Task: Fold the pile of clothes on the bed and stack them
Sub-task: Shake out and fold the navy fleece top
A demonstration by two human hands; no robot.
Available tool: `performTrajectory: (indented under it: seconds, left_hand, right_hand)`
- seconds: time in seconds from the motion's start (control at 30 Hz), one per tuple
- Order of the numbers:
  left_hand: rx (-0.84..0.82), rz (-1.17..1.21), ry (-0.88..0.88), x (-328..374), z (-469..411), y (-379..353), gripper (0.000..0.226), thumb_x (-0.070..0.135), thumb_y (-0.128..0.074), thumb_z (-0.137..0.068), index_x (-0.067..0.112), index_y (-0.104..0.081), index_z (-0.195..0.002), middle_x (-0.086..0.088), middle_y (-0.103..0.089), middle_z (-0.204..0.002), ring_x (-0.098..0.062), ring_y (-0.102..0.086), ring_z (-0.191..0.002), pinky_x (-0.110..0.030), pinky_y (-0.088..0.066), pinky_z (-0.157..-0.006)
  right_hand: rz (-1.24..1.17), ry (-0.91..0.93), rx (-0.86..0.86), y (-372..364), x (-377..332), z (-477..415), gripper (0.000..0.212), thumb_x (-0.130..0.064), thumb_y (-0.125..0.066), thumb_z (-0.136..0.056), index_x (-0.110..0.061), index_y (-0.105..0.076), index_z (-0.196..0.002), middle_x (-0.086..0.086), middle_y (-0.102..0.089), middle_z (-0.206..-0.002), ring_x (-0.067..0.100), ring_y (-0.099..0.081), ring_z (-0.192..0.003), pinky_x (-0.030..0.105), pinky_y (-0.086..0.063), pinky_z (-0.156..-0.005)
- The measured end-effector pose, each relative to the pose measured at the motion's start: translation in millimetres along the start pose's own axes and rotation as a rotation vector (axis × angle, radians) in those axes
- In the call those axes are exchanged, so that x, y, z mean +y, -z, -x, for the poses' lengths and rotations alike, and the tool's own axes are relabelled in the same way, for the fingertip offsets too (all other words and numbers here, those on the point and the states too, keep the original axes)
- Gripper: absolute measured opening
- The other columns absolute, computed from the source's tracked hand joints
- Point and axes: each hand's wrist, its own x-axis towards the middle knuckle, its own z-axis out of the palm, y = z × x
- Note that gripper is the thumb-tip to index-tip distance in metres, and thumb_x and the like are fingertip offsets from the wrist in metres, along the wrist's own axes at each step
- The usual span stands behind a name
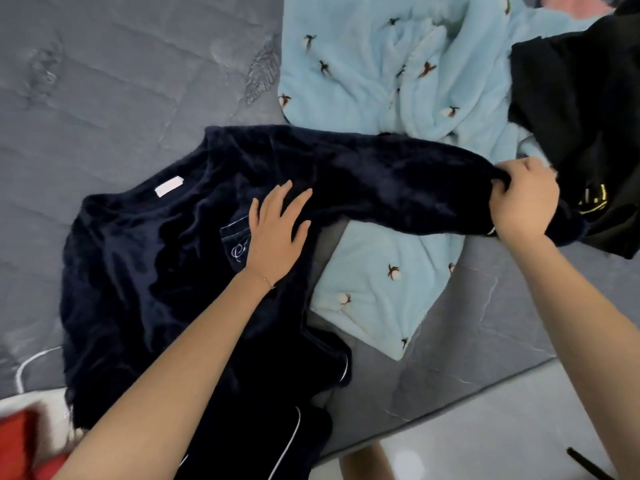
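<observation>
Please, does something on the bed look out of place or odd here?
Nothing looks damaged or spilled. The navy top lies flat under the left hand, while the right hand holds its sleeve end stretched across the crumpled light blue garment and onto the black garment, both still unfolded.

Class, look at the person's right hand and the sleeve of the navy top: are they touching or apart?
Touching. The head view shows the right hand closed around the cuff end of the navy top, with sleeve fabric bunched between its fingers.
</observation>
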Motion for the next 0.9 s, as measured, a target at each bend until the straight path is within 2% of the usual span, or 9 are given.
performTrajectory:
  seconds: [0.13,0.23,0.4,0.7,0.9]
  left_hand:
    - [-0.03,-0.028,-0.027,-9,18,3,0.048,0.031,-0.045,-0.1,0.026,-0.039,-0.148,-0.008,-0.029,-0.157,-0.026,-0.022,-0.148,-0.053,-0.006,-0.119]
    - [-0.06,-0.097,-0.052,-10,21,3,0.054,0.043,-0.034,-0.098,0.026,-0.037,-0.149,-0.01,-0.028,-0.158,-0.029,-0.021,-0.148,-0.057,-0.01,-0.117]
    - [-0.053,-0.104,-0.05,11,5,-1,0.06,0.05,-0.029,-0.096,0.028,-0.034,-0.151,-0.01,-0.022,-0.161,-0.03,-0.016,-0.149,-0.057,-0.006,-0.118]
    - [-0.04,-0.106,-0.02,15,1,4,0.06,0.047,-0.045,-0.098,0.03,-0.028,-0.153,-0.008,-0.013,-0.163,-0.029,-0.007,-0.151,-0.056,0.002,-0.118]
    - [-0.037,-0.103,0.044,-6,17,22,0.062,0.048,-0.046,-0.098,0.031,-0.025,-0.154,-0.008,-0.009,-0.164,-0.028,-0.001,-0.151,-0.054,0.006,-0.118]
  right_hand:
    - [0.034,-0.004,-0.057,-10,-18,-1,0.03,-0.016,-0.055,-0.093,-0.003,-0.062,-0.119,0.024,-0.06,-0.117,0.044,-0.049,-0.111,0.05,-0.039,-0.088]
    - [0.021,-0.03,-0.063,-14,-26,5,0.041,-0.026,-0.054,-0.095,-0.006,-0.053,-0.132,0.021,-0.054,-0.13,0.041,-0.043,-0.123,0.05,-0.033,-0.1]
    - [0.003,0.063,-0.048,-26,-35,21,0.061,-0.036,-0.052,-0.092,-0.009,-0.041,-0.145,0.019,-0.048,-0.141,0.041,-0.042,-0.129,0.052,-0.03,-0.11]
    - [-0.019,0.092,-0.084,-14,-49,33,0.066,-0.037,-0.058,-0.094,-0.018,-0.033,-0.152,0.014,-0.035,-0.154,0.039,-0.026,-0.143,0.052,-0.02,-0.117]
    - [-0.048,0.175,-0.097,-11,-91,48,0.066,-0.04,-0.058,-0.094,-0.019,-0.033,-0.152,0.013,-0.033,-0.156,0.035,-0.021,-0.147,0.05,-0.018,-0.119]
